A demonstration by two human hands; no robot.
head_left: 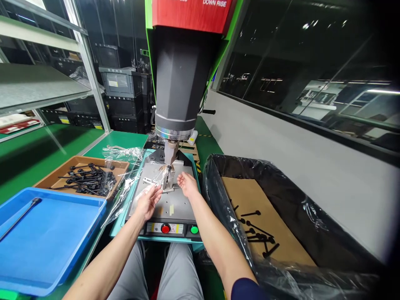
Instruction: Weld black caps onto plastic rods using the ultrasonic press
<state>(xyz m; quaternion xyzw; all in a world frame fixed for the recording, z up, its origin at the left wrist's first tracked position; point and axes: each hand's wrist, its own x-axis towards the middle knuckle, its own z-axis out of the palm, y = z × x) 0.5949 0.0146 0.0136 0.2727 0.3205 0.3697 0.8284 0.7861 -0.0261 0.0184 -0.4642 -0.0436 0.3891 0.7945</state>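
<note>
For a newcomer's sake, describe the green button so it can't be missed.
Find the machine with the red top panel. Look at its front edge, below the metal plate. The green button is the right-hand one of two; unlike the red button, no pale label strip surrounds it.

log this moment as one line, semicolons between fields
left hand: beside fixture, grip unclear; right hand: curled, opposite side; black part: at fixture, below machine head; blue tray: one black piece; lined bin: several black pieces

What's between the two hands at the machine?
Head view: the small metal fixture on the machine's metal plate stands between the left hand and the right hand, slightly beyond the left.
</note>
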